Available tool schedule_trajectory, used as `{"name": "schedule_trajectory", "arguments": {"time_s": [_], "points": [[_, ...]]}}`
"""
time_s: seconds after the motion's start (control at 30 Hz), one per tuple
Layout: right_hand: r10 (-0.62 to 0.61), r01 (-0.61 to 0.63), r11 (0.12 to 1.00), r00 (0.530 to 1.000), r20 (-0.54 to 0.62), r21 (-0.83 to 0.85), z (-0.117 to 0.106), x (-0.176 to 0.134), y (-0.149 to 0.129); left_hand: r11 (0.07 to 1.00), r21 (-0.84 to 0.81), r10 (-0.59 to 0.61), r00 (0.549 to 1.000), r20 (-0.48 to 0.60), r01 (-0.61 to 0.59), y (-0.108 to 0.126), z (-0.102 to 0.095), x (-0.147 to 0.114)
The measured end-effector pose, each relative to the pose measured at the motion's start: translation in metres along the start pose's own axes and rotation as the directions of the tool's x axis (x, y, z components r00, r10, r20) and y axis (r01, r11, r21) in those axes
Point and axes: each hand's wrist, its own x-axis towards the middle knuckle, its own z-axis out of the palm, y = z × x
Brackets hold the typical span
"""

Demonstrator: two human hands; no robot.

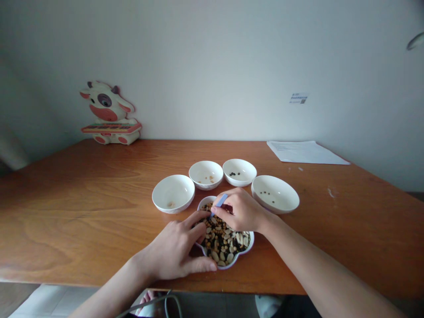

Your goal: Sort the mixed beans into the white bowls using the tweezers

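Note:
A white flower-shaped dish (245,252) with a pale purple rim stands near the table's front edge. It holds a mix of peanuts (231,257), small yellow kernels and dark seeds. My left hand (180,245) wraps round the dish's left side, thumb at the front rim and index finger reaching over the contents. Between the thumb and fingers of my right hand (240,208) is a small flat light-purple plastic tool (221,200). Its lower end points down into the mix, close to my left index fingertip; the tip is hard to make out.
Behind the dish, white bowls form an arc: a left bowl (173,193) and a back-left bowl (206,175) with pale bits, a back-right bowl (240,172) and a right bowl (275,194) with dark seeds. A cow toy keyboard (111,115) and papers (304,152) lie farther back.

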Motion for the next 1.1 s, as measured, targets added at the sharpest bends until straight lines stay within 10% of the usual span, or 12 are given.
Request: {"name": "schedule_trajectory", "arguments": {"time_s": [1.1], "points": [[-0.046, 0.045, 0.998, 0.999, -0.026, -0.038, 0.0060, 0.0013, 0.0040, 1.000, -0.016, -0.013, 1.000, -0.005, 0.013, -0.0003, 0.0011, 0.0008]]}}
